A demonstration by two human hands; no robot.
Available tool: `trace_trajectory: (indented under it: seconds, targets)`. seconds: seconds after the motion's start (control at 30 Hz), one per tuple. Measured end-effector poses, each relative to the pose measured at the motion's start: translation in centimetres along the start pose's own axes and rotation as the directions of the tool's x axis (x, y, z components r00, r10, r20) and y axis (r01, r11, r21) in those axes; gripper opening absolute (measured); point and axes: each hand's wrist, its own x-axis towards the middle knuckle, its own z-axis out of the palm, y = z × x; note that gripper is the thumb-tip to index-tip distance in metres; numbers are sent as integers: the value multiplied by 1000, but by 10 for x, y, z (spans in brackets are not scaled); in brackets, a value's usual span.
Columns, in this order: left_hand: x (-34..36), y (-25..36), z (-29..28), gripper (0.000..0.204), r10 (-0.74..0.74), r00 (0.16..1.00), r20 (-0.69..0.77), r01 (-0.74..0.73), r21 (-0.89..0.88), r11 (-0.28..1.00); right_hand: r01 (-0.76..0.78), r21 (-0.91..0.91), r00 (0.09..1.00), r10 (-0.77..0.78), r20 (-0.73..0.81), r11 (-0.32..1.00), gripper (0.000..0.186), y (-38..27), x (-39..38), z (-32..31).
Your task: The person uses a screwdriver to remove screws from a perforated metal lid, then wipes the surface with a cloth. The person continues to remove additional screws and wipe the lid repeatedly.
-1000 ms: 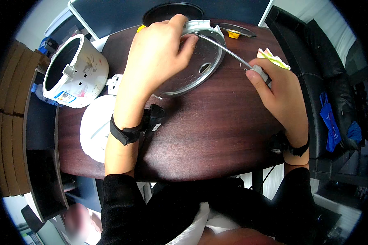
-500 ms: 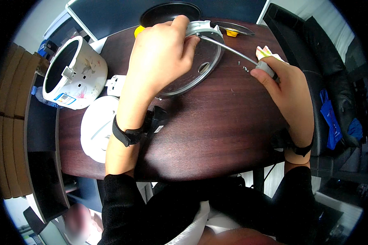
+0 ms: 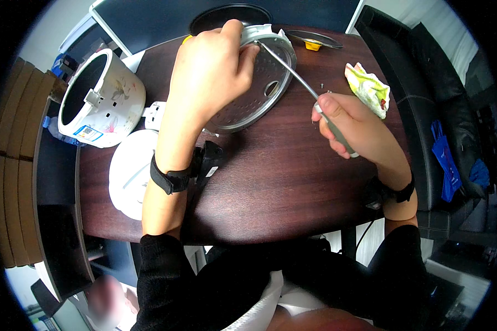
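My left hand [image 3: 207, 74] grips the upper rim of a round perforated lid plate [image 3: 254, 107] with a pale plastic piece on its edge; its fingertips are partly hidden. My right hand [image 3: 352, 124] is closed round the grey handle of a long screwdriver [image 3: 294, 72], whose tip reaches the rim beside my left thumb. A few tiny screws [image 3: 322, 86] lie right of the plate. A white cooker body with floral print [image 3: 117, 110] stands at left, near a white plastic piece [image 3: 156, 116] and a round white cover [image 3: 130, 185], partly behind my left arm.
On the brown table [image 3: 281, 187] are a crumpled yellow-green wrapper [image 3: 370, 91], a black round dish [image 3: 229, 12] and a dark lid with yellow knob [image 3: 313, 45] at the back. A dark panel [image 3: 309, 11] borders it. A black sofa [image 3: 431, 88] stands right, stacked cartons [image 3: 14, 165] left.
My right hand has moved left and down, tilting the screwdriver more steeply and uncovering more of the wrapper. My left hand and the plate have shifted slightly up and left.
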Motion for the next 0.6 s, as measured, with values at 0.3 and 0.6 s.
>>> trace_trajectory:
  seconds: [0.3,0.6]
  targets:
    - [0,-1,1,24,29,998,-49,-26,54,998,-166,532,967,31,253,831,51,1,0,13]
    - [0,-2,3,25,-13,999,-45,17,75,997,117,-326,962,-189,-199,938,45,7,8,0]
